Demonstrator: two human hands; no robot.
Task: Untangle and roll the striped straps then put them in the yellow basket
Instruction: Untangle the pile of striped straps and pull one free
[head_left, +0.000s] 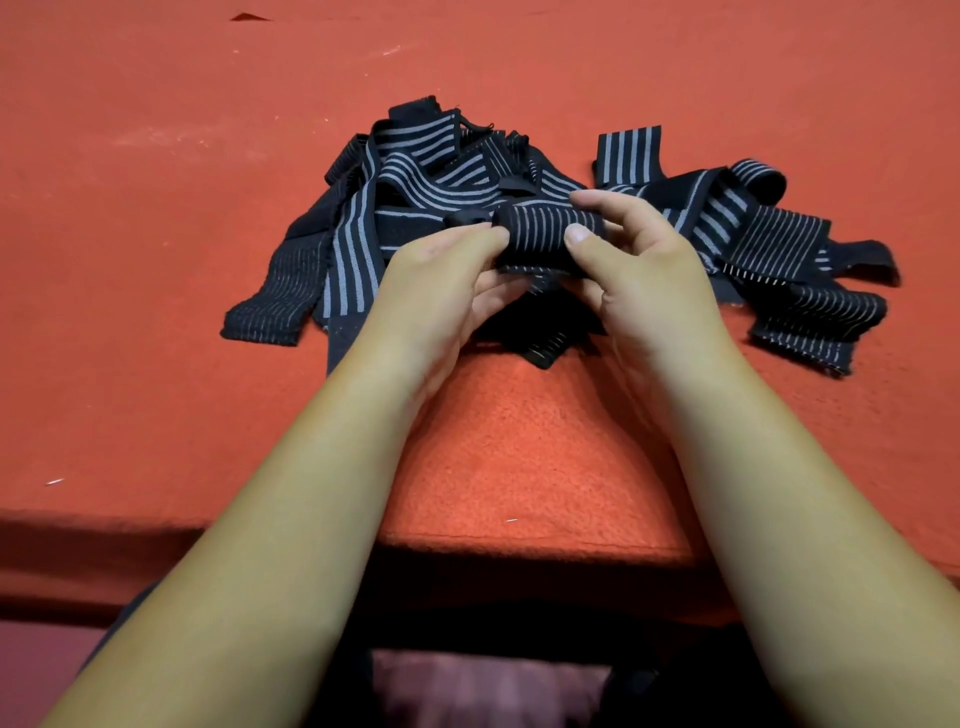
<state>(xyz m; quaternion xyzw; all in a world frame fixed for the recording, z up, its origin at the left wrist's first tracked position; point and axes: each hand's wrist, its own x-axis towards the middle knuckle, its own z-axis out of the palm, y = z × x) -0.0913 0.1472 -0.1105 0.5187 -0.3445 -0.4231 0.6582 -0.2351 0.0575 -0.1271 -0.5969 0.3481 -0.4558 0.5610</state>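
A tangled heap of black straps with grey stripes (415, 176) lies on the red cloth in the middle of the view. Over its near side I hold a partly rolled strap (545, 236) between both hands. My left hand (447, 291) pinches the roll's left end with thumb and fingers. My right hand (639, 260) grips its right end, thumb in front and fingers curled over the top. More loose striped straps (779, 244) spread out to the right. The yellow basket is not in view.
The red cloth-covered surface (156, 260) stretches away on all sides of the heap. Its front edge (519, 545) runs just below my forearms, with dark clothing on my lap under it.
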